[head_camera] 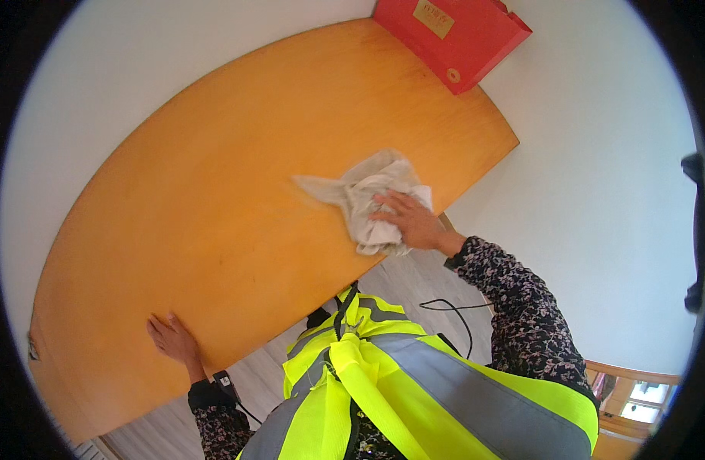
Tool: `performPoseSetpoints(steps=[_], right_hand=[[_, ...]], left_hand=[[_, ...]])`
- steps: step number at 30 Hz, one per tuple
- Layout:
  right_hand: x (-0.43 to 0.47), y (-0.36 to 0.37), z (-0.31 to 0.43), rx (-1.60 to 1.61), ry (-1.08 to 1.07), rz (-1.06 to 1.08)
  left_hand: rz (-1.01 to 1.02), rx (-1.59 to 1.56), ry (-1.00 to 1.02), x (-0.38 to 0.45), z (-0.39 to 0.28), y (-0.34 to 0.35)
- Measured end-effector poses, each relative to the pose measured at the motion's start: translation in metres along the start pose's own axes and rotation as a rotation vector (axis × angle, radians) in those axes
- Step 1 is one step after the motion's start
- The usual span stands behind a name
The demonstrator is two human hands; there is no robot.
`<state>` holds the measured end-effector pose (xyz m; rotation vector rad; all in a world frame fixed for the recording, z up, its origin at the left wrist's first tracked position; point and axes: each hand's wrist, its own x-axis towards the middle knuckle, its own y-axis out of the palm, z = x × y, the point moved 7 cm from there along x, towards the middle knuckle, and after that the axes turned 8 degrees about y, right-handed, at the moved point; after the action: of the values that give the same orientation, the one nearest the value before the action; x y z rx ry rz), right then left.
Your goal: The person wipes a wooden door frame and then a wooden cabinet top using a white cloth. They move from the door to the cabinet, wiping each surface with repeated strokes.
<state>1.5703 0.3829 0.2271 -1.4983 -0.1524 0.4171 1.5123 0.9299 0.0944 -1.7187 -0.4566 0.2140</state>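
A crumpled off-white cloth (pixel 368 198) lies on the orange-brown wooden tabletop (pixel 214 201), close to its near edge on the right. My right hand (pixel 413 220) presses on the cloth from above, palm down. One corner of the cloth trails out to the left and looks blurred. Far to the left, my left hand (pixel 174 339) rests on the bare wood near the front edge, holding nothing, its fingers a little apart.
A red box-shaped paper bag (pixel 461 40) with a gold label stands at the tabletop's far right corner, by the white wall (pixel 582 201). A black cable (pixel 464 322) loops above the grey floor (pixel 416 282). A small black device (pixel 225 382) sits beside my left wrist.
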Motion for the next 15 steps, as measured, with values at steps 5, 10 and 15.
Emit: performPoseSetpoints(steps=[5, 10, 15], right_hand=[[0.001, -0.014, -0.071, -0.012, 0.222, -0.05], [-0.018, -0.021, -0.151, -0.141, 0.783, 0.19], [-0.021, -0.03, -0.166, -0.062, 1.029, 0.123]], left_hand=[[-0.085, 0.001, 0.027, 0.007, 0.027, 0.024], [-0.099, -0.075, 0.11, 0.016, 0.031, 0.05], [-0.129, -0.135, 0.197, 0.024, 0.027, 0.05]])
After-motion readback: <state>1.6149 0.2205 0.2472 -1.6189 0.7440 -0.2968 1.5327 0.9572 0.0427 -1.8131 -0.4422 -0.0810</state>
